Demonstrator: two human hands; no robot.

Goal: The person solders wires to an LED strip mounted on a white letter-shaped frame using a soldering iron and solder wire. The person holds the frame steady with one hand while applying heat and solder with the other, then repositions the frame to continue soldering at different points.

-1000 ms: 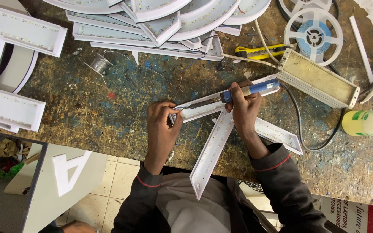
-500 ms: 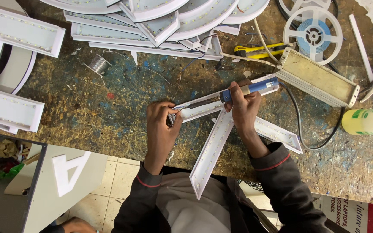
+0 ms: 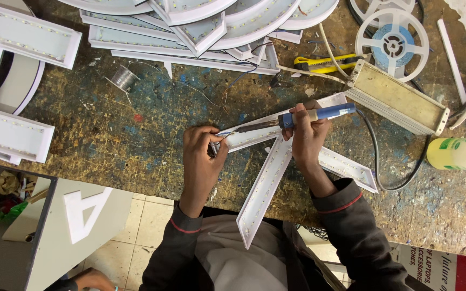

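Observation:
A white channel letter shell [image 3: 268, 183] with LED strips inside lies on the paint-stained workbench [image 3: 125, 129], one leg hanging over the front edge. My right hand [image 3: 306, 134] grips a blue-handled soldering iron [image 3: 308, 115]; its tip points left to the shell's left end. My left hand [image 3: 203, 153] pinches thin wires [image 3: 218, 136] at that same end, right beside the iron's tip. The iron's black cord [image 3: 389, 172] loops off to the right.
Stacked white letter shells [image 3: 200, 27] fill the back; larger ones [image 3: 12, 134] sit at left. A solder spool [image 3: 121, 78], yellow cutters [image 3: 324, 63], an LED strip reel [image 3: 392, 40], a metal power supply box [image 3: 397, 97] and a pale bottle [image 3: 459, 153] lie around.

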